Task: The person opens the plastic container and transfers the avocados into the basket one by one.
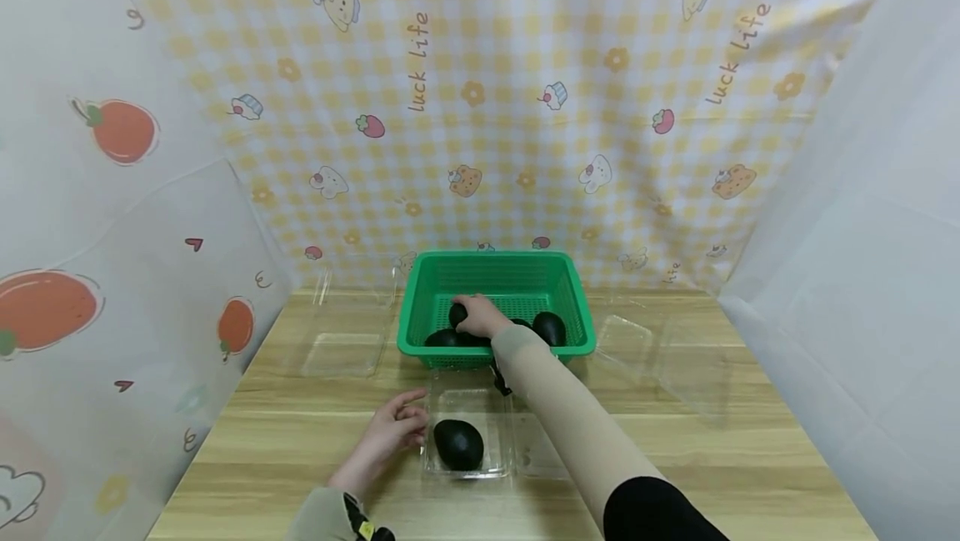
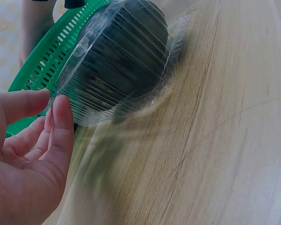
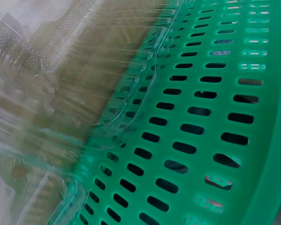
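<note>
My right hand (image 1: 482,315) reaches into the green plastic basket (image 1: 491,258) and grips a dark avocado (image 1: 457,315) near its left side. Other dark avocados (image 1: 550,328) lie around it in the basket. A clear plastic container (image 1: 491,416) stands in front of the basket, with one avocado (image 1: 458,444) at its near end. At the container's left edge is my left hand (image 1: 390,433), its thumb and finger pinching the rim in the left wrist view. The right wrist view shows the basket's slotted wall (image 3: 192,112) and clear plastic beside it, with the hand out of sight.
An open clear container (image 1: 343,353) stands left of the basket, and another clear container (image 1: 626,339) is on the right. A clear lid (image 1: 538,449) lies beside the middle container, under my right forearm. Patterned cloth (image 1: 487,141) hangs behind the wooden table (image 1: 247,458).
</note>
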A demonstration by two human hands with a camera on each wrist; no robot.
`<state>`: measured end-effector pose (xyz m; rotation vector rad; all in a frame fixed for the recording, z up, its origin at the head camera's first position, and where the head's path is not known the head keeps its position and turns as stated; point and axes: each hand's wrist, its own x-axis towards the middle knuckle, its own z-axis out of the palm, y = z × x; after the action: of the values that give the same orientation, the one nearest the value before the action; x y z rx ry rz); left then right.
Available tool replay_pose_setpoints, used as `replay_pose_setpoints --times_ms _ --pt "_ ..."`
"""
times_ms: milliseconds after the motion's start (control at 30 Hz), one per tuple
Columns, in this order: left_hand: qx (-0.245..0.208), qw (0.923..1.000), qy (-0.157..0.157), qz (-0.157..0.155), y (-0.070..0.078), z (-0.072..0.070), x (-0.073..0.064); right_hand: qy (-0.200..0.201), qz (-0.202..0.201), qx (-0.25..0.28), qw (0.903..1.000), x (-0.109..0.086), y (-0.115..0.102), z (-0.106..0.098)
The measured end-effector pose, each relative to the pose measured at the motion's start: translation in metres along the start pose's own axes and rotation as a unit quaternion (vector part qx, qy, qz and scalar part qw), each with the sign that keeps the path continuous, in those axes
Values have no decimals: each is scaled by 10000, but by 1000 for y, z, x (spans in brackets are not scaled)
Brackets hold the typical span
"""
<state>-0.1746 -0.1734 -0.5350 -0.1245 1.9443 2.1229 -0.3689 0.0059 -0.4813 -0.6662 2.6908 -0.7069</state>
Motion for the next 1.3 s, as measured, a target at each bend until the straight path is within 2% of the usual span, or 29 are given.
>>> replay_pose_setpoints --times_ms 667,1033,1300 --pt "53 10000 38 0 -1 1 2 -54 -9 -135 9999 -5 -2 0" --pt "-5 9999 140 19 -1 2 2 -156 8 -50 9999 0 11 -2" --pt "-52 9999 133 22 -2 2 2 -380 -300 183 9987 -14 9 -14"
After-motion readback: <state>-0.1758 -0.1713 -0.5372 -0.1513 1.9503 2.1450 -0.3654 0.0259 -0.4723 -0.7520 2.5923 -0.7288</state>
